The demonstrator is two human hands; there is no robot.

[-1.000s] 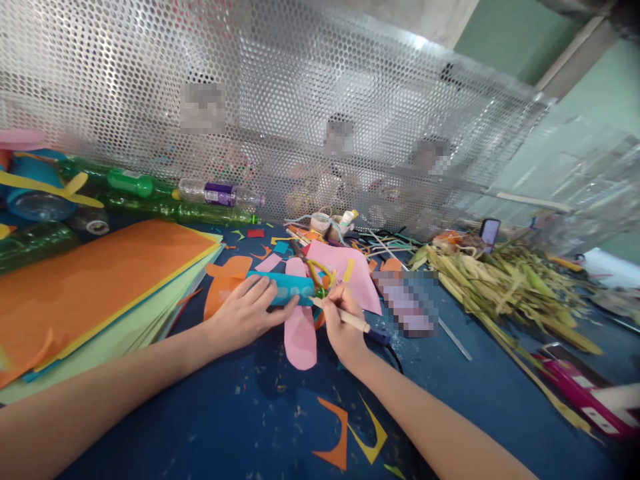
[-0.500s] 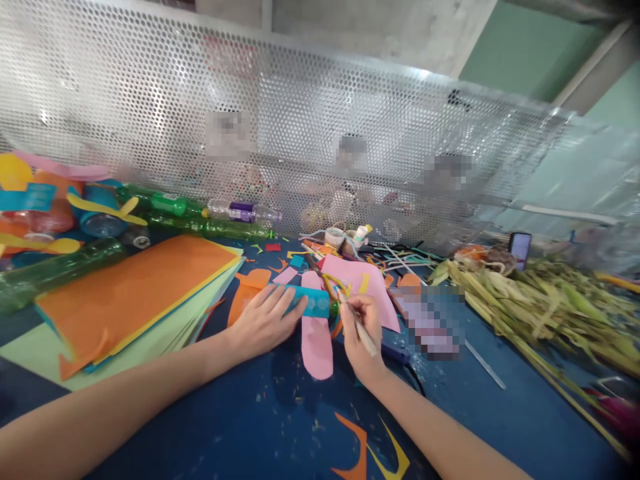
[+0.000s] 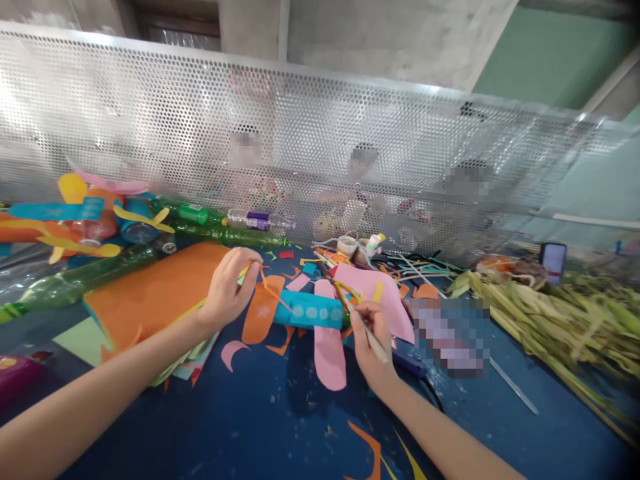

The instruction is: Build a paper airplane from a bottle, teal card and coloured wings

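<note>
On the table lies a toy plane made from a bottle, with a blue paper body (image 3: 313, 313), rows of pale round windows, a pink wing (image 3: 330, 363) and an orange tail piece (image 3: 257, 323). My left hand (image 3: 233, 287) is raised beside the tail, its fingertips pinched on a thin orange paper strip (image 3: 273, 290) that slants down toward the blue body. My right hand (image 3: 373, 340) is closed around a whitish pen (image 3: 375, 345), its tip near the bottle's green neck. Scissors with yellow handles (image 3: 343, 293) lie just behind the neck.
Stacked orange paper (image 3: 155, 287) lies left, with green bottles (image 3: 80, 280) and finished toy planes (image 3: 90, 213) beyond. Pink paper (image 3: 385, 293) and scraps surround the work. A blue tool with a cord (image 3: 410, 363) and dried husks (image 3: 535, 320) are right. A perforated metal screen (image 3: 310, 120) stands behind.
My left hand has lifted off the blue body and moved left and up, now with the orange strip in its fingers. My right hand stays by the bottle neck with the pen.
</note>
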